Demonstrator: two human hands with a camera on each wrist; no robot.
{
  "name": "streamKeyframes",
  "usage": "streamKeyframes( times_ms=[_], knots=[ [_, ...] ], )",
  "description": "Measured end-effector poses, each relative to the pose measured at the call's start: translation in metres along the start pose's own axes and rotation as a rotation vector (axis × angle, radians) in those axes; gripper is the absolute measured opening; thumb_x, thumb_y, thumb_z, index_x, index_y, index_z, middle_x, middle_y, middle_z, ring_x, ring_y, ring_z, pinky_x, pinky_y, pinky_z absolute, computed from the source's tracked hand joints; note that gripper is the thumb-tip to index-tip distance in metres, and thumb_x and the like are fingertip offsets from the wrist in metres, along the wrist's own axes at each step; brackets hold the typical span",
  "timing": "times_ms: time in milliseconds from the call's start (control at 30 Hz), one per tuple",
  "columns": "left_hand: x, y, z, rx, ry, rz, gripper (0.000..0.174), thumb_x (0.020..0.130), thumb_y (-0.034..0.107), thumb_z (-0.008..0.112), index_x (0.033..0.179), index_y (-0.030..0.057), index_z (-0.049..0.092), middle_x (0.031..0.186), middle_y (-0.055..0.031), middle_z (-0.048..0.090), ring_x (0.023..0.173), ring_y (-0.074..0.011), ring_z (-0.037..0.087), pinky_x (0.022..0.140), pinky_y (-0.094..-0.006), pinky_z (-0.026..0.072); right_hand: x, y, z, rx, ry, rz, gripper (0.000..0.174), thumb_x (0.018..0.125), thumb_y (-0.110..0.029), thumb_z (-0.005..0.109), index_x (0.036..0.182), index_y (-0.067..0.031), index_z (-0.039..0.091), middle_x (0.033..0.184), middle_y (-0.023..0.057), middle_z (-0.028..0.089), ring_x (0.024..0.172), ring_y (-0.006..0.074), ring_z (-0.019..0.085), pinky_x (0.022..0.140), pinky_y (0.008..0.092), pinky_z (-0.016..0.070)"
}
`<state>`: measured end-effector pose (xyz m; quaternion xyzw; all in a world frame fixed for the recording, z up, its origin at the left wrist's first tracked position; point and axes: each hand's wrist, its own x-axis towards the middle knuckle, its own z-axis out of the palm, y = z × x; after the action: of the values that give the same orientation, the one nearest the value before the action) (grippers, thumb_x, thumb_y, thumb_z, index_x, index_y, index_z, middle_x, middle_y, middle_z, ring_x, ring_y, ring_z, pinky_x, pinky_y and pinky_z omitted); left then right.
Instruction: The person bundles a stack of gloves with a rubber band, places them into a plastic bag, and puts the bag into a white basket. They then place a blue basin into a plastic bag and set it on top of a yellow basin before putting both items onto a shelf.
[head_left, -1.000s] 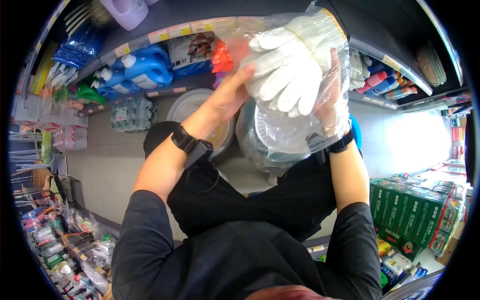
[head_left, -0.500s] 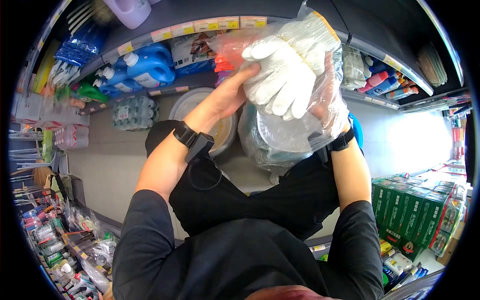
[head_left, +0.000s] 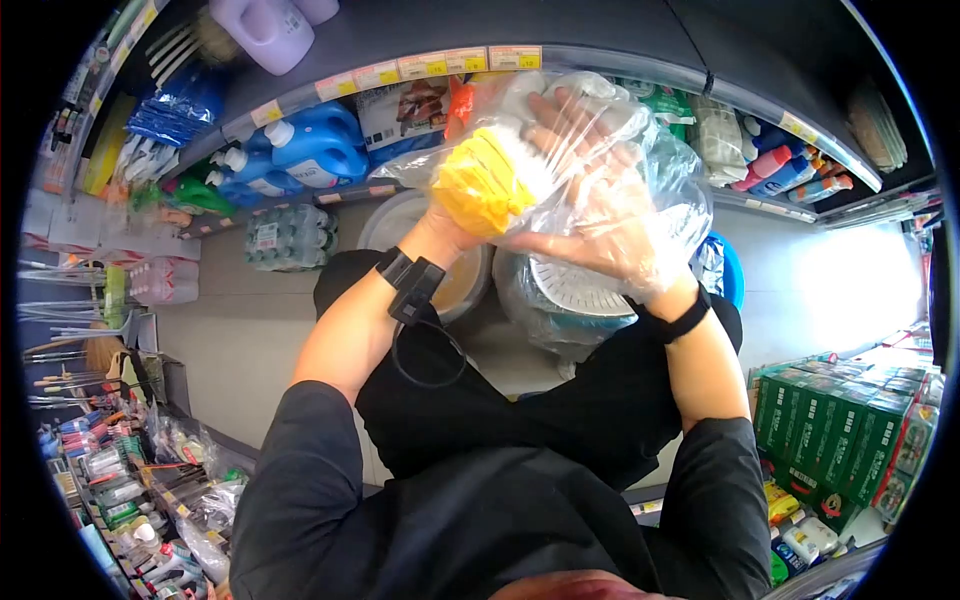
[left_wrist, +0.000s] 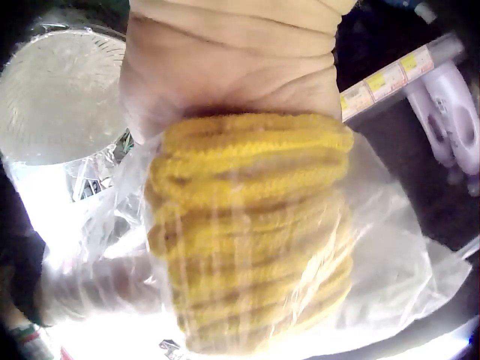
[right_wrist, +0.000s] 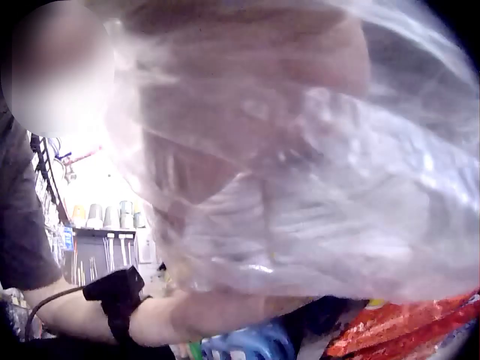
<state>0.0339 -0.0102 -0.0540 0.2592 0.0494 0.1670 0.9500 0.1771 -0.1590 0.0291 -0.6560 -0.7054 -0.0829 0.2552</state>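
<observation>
A bundle of knitted work gloves (head_left: 485,182) faces me with its yellow cuffs, the white parts showing behind them. My left hand (head_left: 447,230) holds the bundle from below, its fingers hidden behind it. In the left wrist view the yellow cuffs (left_wrist: 251,225) lie against the palm under clear film. A clear plastic bag (head_left: 680,170) covers my right hand (head_left: 610,215), whose spread fingers show through the film beside the gloves. Crumpled plastic (right_wrist: 322,217) fills most of the right wrist view.
Below the hands stand a white slotted basket (head_left: 580,285) in plastic wrap and a round tub (head_left: 480,290). Blue detergent jugs (head_left: 315,150) line the low shelf ahead. Shrink-wrapped bottles (head_left: 290,238) sit on the floor at left, stacked green boxes (head_left: 830,430) at right.
The glove bundle has turned, so its yellow cuffs face me instead of the white fingers. My left hand has shifted beneath the cuffs, and my right hand has moved left, fingers spread under the plastic.
</observation>
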Motion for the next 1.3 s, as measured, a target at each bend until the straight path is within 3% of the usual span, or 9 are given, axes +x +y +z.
streamKeyframes(
  times_ms=[133, 300, 400, 467, 667, 767, 867, 1000, 1300],
  knots=[
    [-0.009, 0.000, -0.007, 0.293, 0.063, 0.078, 0.060, 0.099, 0.047, 0.044, 0.141, 0.0047, 0.048, 0.138, -0.0142, 0.054, 0.123, -0.0318, 0.056, 0.108, -0.0496, 0.0427, 0.001, 0.028, -0.005, -0.187, 0.011, -0.035, 0.072, 0.095, -0.047, 0.057, 0.155, -0.0111, 0.040, 0.162, 0.0118, 0.035, 0.153, 0.0371, 0.022, 0.123, 0.0504, 0.0188],
    [-0.020, -0.006, -0.007, 0.633, 0.045, 0.162, 0.054, 0.097, 0.039, 0.051, 0.131, -0.0034, 0.056, 0.124, -0.0202, 0.067, 0.109, -0.0327, 0.068, 0.099, -0.0446, 0.0537, 0.000, 0.026, -0.007, -0.184, 0.176, 0.077, 0.063, 0.094, -0.040, 0.059, 0.149, -0.0117, 0.047, 0.154, 0.0109, 0.045, 0.139, 0.0349, 0.043, 0.117, 0.0521, 0.0283],
    [-0.022, -0.002, -0.015, 0.581, 0.028, 0.119, 0.059, 0.086, 0.031, 0.055, 0.134, -0.0035, 0.056, 0.124, -0.0228, 0.068, 0.108, -0.0359, 0.069, 0.102, -0.0456, 0.0519, 0.004, 0.034, -0.013, -0.176, 0.184, -0.012, 0.056, 0.094, -0.036, 0.059, 0.144, -0.0118, 0.051, 0.149, 0.0108, 0.051, 0.133, 0.0352, 0.049, 0.111, 0.0517, 0.0352],
    [-0.009, 0.005, -0.011, -0.314, -0.143, -0.275, 0.059, 0.084, 0.028, 0.054, 0.134, -0.0033, 0.056, 0.124, -0.0228, 0.067, 0.109, -0.0360, 0.068, 0.103, -0.0454, 0.0510, 0.004, 0.054, -0.013, -0.081, 0.273, -0.043, 0.049, 0.092, -0.025, 0.062, 0.138, -0.0110, 0.056, 0.144, 0.0105, 0.055, 0.126, 0.0349, 0.053, 0.107, 0.0501, 0.0398],
    [-0.013, -0.001, 0.004, -0.370, -0.045, -0.317, 0.059, 0.085, 0.030, 0.057, 0.134, -0.0030, 0.057, 0.126, -0.0226, 0.067, 0.116, -0.0347, 0.066, 0.106, -0.0453, 0.0487, 0.003, 0.051, -0.011, -0.033, 0.441, -0.082, 0.028, 0.079, -0.001, 0.069, 0.106, -0.0074, 0.068, 0.117, 0.0104, 0.065, 0.105, 0.0338, 0.060, 0.091, 0.0438, 0.0480],
    [-0.013, 0.000, -0.009, -0.020, 0.056, -0.261, 0.064, 0.089, 0.036, 0.064, 0.138, -0.0024, 0.053, 0.132, -0.0206, 0.064, 0.120, -0.0321, 0.064, 0.107, -0.0443, 0.0481, -0.003, 0.041, -0.008, -0.006, 0.447, -0.022, 0.021, 0.074, 0.000, 0.072, 0.093, -0.0074, 0.068, 0.100, 0.0095, 0.063, 0.092, 0.0313, 0.059, 0.083, 0.0423, 0.0477],
    [-0.022, -0.010, -0.004, 0.075, -0.014, -0.219, 0.073, 0.090, 0.042, 0.071, 0.143, -0.0016, 0.047, 0.139, -0.0175, 0.059, 0.124, -0.0275, 0.062, 0.109, -0.0422, 0.0476, -0.008, 0.039, -0.012, -0.027, 0.353, -0.017, 0.024, 0.071, 0.001, 0.073, 0.093, -0.0072, 0.068, 0.101, 0.0102, 0.063, 0.093, 0.0318, 0.059, 0.083, 0.0423, 0.0480],
    [-0.023, -0.009, 0.025, 0.379, 0.040, -0.225, 0.078, 0.087, 0.030, 0.078, 0.148, -0.0006, 0.039, 0.140, -0.0158, 0.057, 0.128, -0.0259, 0.059, 0.108, -0.0395, 0.0481, -0.004, 0.043, 0.003, -0.011, 0.406, -0.061, 0.033, 0.071, -0.003, 0.073, 0.103, -0.0090, 0.068, 0.111, 0.0098, 0.064, 0.104, 0.0327, 0.060, 0.091, 0.0432, 0.0485],
    [-0.028, -0.001, 0.023, 0.384, 0.025, -0.280, 0.082, 0.084, 0.026, 0.078, 0.149, -0.0014, 0.036, 0.138, -0.0168, 0.057, 0.127, -0.0270, 0.059, 0.108, -0.0400, 0.0473, 0.002, 0.027, -0.002, -0.051, 0.322, 0.005, 0.036, 0.077, -0.005, 0.070, 0.113, -0.0078, 0.065, 0.122, 0.0097, 0.064, 0.115, 0.0333, 0.058, 0.097, 0.0455, 0.0468]
  ],
)
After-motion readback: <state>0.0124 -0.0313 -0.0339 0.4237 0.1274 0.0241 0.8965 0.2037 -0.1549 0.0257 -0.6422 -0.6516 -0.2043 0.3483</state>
